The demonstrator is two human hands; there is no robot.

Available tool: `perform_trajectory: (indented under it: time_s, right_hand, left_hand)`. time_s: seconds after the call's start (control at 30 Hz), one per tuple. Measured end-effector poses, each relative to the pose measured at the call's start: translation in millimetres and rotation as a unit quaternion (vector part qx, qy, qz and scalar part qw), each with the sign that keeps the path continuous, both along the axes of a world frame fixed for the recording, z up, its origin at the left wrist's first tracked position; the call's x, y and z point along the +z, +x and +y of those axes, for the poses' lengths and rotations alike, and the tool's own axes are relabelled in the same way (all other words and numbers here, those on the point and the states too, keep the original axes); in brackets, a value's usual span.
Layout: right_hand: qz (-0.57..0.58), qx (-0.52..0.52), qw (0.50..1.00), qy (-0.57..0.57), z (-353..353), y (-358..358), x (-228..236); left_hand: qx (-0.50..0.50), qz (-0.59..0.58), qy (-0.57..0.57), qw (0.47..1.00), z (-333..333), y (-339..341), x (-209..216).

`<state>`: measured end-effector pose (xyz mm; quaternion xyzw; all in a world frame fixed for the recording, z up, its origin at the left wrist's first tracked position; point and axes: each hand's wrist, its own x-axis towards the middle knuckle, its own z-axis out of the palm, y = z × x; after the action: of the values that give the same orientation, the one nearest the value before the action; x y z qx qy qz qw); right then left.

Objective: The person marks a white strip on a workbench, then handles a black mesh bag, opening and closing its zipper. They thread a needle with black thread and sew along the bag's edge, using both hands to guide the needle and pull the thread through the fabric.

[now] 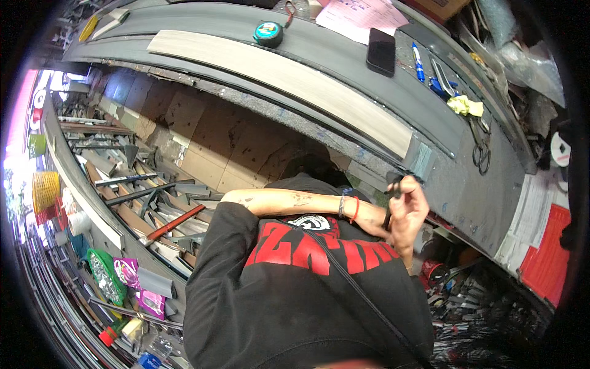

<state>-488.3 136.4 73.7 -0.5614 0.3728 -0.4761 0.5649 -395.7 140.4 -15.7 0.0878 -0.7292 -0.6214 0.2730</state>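
Observation:
My left forearm crosses in front of my black-and-red shirt, with bracelets at the wrist. The left hand (371, 219) meets my right hand (410, 208) at the bench's near edge, on the right. Closed fingers of the right hand grip a small black object (393, 179) whose kind I cannot make out. A dark, narrow piece shows between the two hands. My left fingers are mostly hidden there, so their grip cannot be seen. Just beyond the hands, a long pale strip (276, 77) lies along the grey workbench (455, 184).
On the bench lie a tape measure (268, 34), a phone (381, 51), a blue pen (418, 62), scissors (480, 147), a crumpled yellow piece (465, 106) and pink paper (359, 18). Metal offcuts (141, 184) fill a rack at left; more scraps lie at lower right.

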Motion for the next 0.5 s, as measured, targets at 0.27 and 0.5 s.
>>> perform_trajectory:
  time_s: [0.27,0.5]
  right_hand:
    - [0.259,-0.299,0.916,0.065,98.2,-122.3,-111.6]
    - [0.318,-0.189,0.903,0.217,179.8,-160.8,-277.0]
  left_hand:
    - [0.148,0.096,0.12,0.977,14.0,-14.5,6.1]
    - [0.106,0.064,0.088,0.988,17.4,-15.9,15.8]
